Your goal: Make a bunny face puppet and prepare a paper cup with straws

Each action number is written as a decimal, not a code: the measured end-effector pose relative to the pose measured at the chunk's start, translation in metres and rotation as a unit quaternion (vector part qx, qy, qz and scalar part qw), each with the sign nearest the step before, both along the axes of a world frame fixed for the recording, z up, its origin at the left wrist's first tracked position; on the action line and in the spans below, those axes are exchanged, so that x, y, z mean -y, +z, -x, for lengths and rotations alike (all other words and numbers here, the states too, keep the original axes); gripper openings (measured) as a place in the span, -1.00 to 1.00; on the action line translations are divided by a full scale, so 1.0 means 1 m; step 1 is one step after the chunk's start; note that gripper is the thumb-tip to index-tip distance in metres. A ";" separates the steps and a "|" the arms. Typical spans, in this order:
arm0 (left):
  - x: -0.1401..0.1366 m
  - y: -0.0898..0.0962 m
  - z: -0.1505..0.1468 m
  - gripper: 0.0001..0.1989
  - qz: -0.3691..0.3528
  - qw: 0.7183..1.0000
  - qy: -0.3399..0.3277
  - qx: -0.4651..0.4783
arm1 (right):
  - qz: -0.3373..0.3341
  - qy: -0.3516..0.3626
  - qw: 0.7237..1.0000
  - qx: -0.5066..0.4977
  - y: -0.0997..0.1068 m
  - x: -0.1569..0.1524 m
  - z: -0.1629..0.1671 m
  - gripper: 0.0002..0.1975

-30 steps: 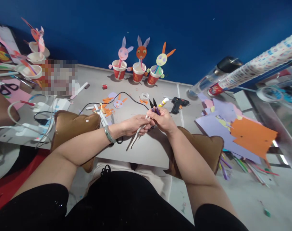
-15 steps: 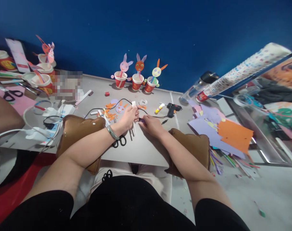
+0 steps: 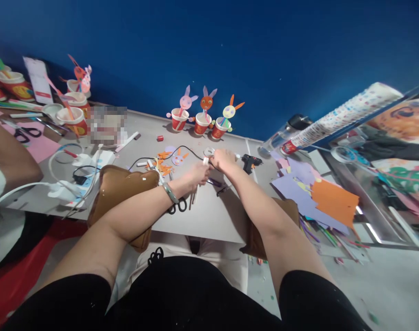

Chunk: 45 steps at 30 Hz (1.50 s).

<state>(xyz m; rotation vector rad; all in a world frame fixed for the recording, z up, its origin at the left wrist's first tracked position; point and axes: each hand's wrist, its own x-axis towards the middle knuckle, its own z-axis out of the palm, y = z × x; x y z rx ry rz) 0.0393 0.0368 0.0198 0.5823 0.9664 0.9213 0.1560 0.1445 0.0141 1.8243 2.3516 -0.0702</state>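
My left hand (image 3: pixel 199 174) is closed on a slim white stick-like thing (image 3: pixel 205 161), whose end shows above the fingers. Right beside it, my right hand (image 3: pixel 223 160) lies with curled fingers near a roll of clear tape (image 3: pixel 208 151); what it grips is hidden. Below the hands a dark pen (image 3: pixel 214 182) rests on the table. The dark handles of a pair of scissors (image 3: pixel 178 206) stick out under my left wrist. A paper rabbit face (image 3: pixel 179 157) and orange paper scraps (image 3: pixel 163 169) lie left of the hands.
Three red cups with paper rabbits (image 3: pixel 202 124) stand along the blue wall. A black glue gun (image 3: pixel 251 162) lies to the right, with purple and orange paper (image 3: pixel 335 195) farther out. Power strips with cables (image 3: pixel 66 193) and another person's arm (image 3: pixel 12 142) are at left.
My right hand has moved up and over beside the left hand's fingers, and the dark pen it held now lies on the table. My left hand still holds the white thing.
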 end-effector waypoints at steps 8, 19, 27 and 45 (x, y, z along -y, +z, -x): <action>0.018 -0.005 0.002 -0.79 -0.102 0.926 -0.346 0.113 | 0.060 0.078 0.994 -0.056 0.017 0.008 0.010 -0.82; 0.019 -0.011 0.004 -0.77 -0.135 0.847 -0.498 0.127 | 0.000 0.096 0.990 -0.102 -0.003 -0.059 0.040 -0.64; 0.017 -0.014 0.004 -0.85 -0.146 0.836 -0.510 0.142 | 0.032 0.129 0.989 -0.070 -0.006 -0.087 0.049 -0.77; 0.016 -0.013 0.008 -0.82 -0.167 0.828 -0.518 0.130 | 0.096 0.196 0.955 -0.200 0.036 -0.036 0.020 -0.92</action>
